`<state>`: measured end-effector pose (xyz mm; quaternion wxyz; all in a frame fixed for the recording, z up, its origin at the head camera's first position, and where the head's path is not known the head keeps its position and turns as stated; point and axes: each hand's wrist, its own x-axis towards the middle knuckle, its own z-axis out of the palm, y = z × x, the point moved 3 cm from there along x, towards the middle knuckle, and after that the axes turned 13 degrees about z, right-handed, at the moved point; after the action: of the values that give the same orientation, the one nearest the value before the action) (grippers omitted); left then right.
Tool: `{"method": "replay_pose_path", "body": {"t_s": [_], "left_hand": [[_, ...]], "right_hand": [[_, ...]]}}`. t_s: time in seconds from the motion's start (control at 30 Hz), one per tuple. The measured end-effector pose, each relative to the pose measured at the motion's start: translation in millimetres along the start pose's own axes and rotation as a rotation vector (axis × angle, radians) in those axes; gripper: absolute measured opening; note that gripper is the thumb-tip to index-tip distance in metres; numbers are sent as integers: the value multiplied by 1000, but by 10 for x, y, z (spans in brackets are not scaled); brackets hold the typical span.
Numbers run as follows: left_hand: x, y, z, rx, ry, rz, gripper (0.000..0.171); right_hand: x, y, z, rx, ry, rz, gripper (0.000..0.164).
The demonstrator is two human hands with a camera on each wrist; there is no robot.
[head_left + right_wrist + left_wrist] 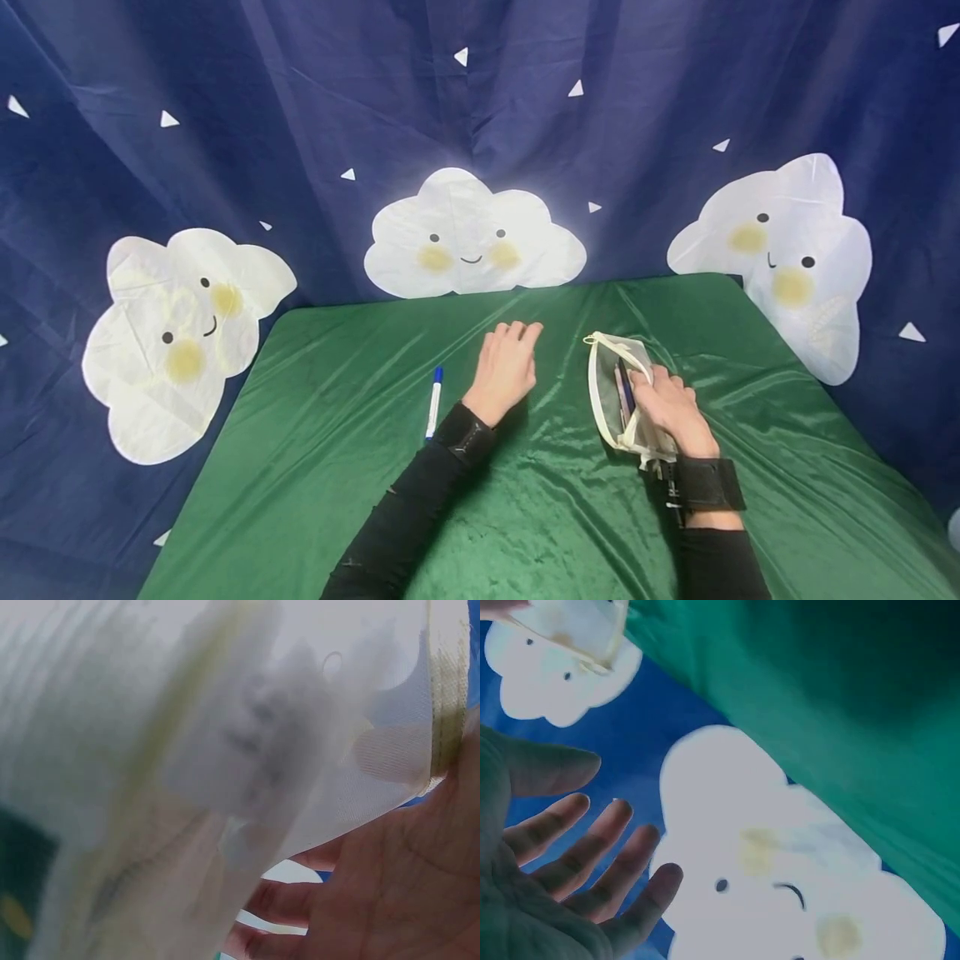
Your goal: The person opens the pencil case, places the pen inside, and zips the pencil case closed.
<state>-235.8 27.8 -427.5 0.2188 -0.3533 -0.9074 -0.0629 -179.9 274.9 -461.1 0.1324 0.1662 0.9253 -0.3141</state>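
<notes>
A white mesh zip pouch with cream edging hangs over the right side of the green cloth, its zipped mouth spread wide. My right hand grips its near right side, thumb inside the mouth and fingers outside. Several slim pens show within. In the right wrist view the mesh fills most of the picture, blurring what lies behind it. My left hand is held over the cloth, left of the pouch. Its fingers are loosely bent and spread, holding nothing. Left of it lies a white marker with a blue cap.
Green velvety cloth with folds covers the table. Behind and at both sides hangs a dark blue curtain printed with smiling white clouds and small triangles. Black bands wrap both wrists.
</notes>
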Motion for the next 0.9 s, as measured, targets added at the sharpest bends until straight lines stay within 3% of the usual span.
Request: {"method": "replay_pose_path", "body": {"t_s": [0.2, 0.37, 0.53, 0.9], "left_hand": [[-195, -318, -57, 56, 23, -28, 43], [-368, -526, -77, 61, -23, -72, 37], [-501, -738, -73, 18, -70, -131, 39], [-758, -1151, 11, -156, -255, -342, 48]], "right_hand": [[-13, 1, -3, -1, -4, -14, 67], [-3, -4, -1, 0, -15, 1, 69], [13, -14, -13, 15, 2, 17, 71], [28, 4, 0, 11, -20, 40, 72]]}}
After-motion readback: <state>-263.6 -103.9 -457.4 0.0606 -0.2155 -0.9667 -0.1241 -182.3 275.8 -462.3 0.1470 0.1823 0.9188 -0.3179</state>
